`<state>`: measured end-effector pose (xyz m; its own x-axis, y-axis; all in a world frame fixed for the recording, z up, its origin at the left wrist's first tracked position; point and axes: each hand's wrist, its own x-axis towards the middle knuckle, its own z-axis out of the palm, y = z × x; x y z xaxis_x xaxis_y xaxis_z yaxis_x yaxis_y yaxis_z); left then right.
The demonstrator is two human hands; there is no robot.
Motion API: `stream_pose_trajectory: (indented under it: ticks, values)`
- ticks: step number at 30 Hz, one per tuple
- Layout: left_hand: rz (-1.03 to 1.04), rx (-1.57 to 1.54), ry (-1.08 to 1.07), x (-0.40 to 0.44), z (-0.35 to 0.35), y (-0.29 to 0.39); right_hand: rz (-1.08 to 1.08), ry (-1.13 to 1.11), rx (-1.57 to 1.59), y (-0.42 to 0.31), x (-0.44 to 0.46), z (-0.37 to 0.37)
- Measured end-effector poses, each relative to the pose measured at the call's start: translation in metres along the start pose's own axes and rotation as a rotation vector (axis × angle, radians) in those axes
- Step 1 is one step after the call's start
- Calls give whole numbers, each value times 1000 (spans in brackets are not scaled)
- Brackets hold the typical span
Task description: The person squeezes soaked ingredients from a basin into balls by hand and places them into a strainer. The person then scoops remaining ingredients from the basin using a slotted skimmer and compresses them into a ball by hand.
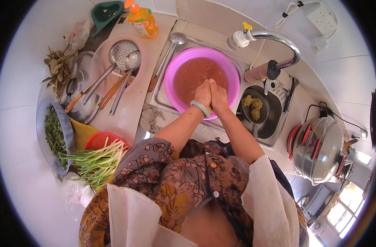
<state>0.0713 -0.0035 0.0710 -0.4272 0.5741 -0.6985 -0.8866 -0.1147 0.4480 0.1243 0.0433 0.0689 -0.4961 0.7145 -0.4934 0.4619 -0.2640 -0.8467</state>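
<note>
My left hand [203, 94], with a pale green bangle [200, 108] at its wrist, is pressed against my right hand [218, 95] over the near side of a pink-purple basin [170, 85]. Both hands are closed together, and whatever lies between the palms is hidden. Cloudy reddish water [192, 74] fills the basin, with pale strips or shreds in it that I cannot identify. The basin sits in the left bowl of a steel sink [158, 98]. A long-handled skimmer [177, 38] lies along the sink's left edge.
Right of the basin, a pan [263, 116] holding greenish-brown clumps stands under the faucet [293, 45]. Leftward are a pink bowl [98, 53] with ladles, green onions [98, 162], a grey basin [42, 123] of leaves and an orange soap bottle [142, 22]. A lidded pot [319, 148] stands right.
</note>
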Motion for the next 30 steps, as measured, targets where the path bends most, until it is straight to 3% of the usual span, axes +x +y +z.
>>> stream_pose_trajectory:
  ticks: [10, 13, 16, 19, 22, 25, 28, 30]
  values:
    - [-36, -14, 59, 8, -31, -23, -31, -41, 8, 30, -11, 9]
    - [-136, 127, 61, 9, -44, -21, 129, -58, 143, 42, -8, 17]
    - [-297, -293, -534, 38, -86, -15, 391, -146, 455, 35, 1, 6]
    - [-237, -409, -201, 25, -66, 16, 363, -194, 651, 16, -3, -10]
    - [-155, -367, -165, 15, -52, 33, 187, -214, 807, 22, -5, -10]
    - [-151, -372, -254, 9, -48, 38, -135, -51, 523, 24, -18, 14]
    - [-135, -349, -275, 6, -44, 33, -325, 56, 362, 24, -21, 36]
    - [-153, -270, -349, -3, -43, 33, -194, 113, 416, 9, -24, 32]
